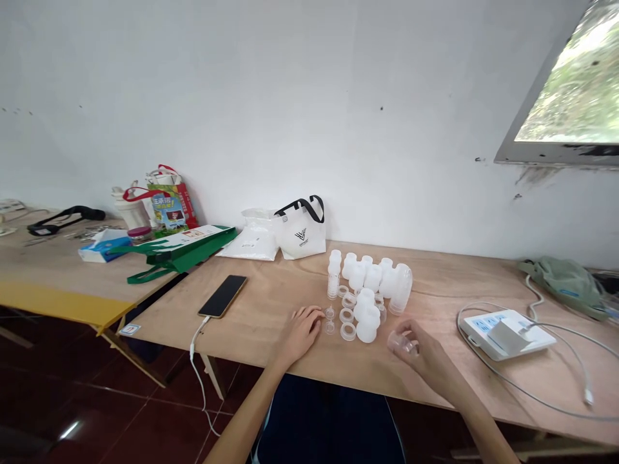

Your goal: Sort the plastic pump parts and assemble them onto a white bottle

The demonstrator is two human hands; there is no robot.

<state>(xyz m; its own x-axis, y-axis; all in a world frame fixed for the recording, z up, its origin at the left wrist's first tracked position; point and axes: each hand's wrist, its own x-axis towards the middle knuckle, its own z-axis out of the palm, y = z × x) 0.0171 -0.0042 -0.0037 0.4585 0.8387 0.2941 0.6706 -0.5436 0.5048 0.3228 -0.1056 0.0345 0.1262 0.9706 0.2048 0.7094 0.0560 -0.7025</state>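
Observation:
My left hand (300,332) lies palm down on the wooden table, fingers loosely stretched out and holding nothing. Its fingertips are close to some small clear discs (329,314). In my right hand (425,354) is a small clear plastic cup (401,343), tilted on its side just above the tabletop and gripped between thumb and fingers. Between the hands stand several frosted white plastic jars (366,319), some of them stacked. Beside these lie clear plastic rings (347,331). Farther back are a stack of clear discs (333,287) and a tall clear stack (401,290).
A phone (223,296) on a white cable lies to the left. White bags (302,235) lean against the wall, with a green bag (186,251) farther left. On the right are a white device (505,332) with looping cables and a grey-green cloth (563,283).

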